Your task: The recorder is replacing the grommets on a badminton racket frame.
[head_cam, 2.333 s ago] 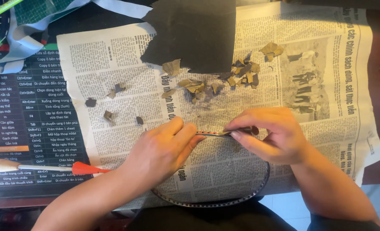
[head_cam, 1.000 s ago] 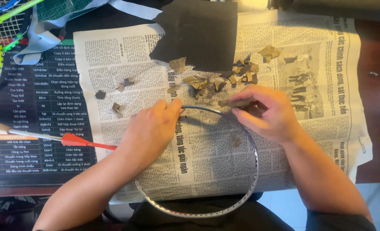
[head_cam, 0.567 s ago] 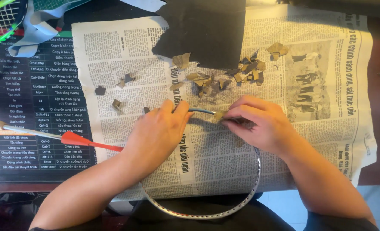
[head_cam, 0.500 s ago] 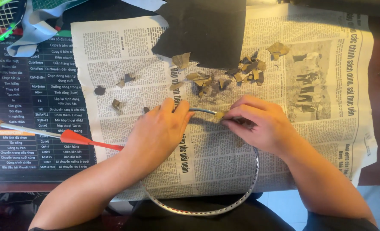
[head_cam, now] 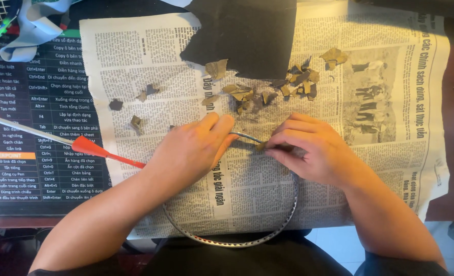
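Both hands are on a bare racket frame point(head_cam: 268, 235), a thin grey hoop with small holes along it, lying flat on a newspaper point(head_cam: 150, 56) spread over the table. The left hand point(head_cam: 193, 151) is closed down over the hoop's upper left arc, fingers curled together and pinching the rim near the top. The right hand point(head_cam: 311, 151) sits just right of it, fingers bunched tight on the same top stretch, pinching what looks like a small brownish scrap against the rim; can't tell exactly what's under the fingertips. The two hands are close but not touching, with a short piece of rim showing between them. The near half of the hoop hangs toward the person, past the paper's edge.

Beyond the hoop there's a scatter of torn brown and dark scraps point(head_cam: 293, 84), and further back a big black sheet point(head_cam: 247, 30) lying over the paper. A few loose bits point(head_cam: 135, 121) sit up and left of the hoop. Left of the hoop, an orange-tipped tool point(head_cam: 91, 147) with a pale handle lies on a dark printed mat point(head_cam: 38, 117), its thin point reaching under the left wrist. Far upper left of the hoop there's grey ribbon point(head_cam: 32, 36).
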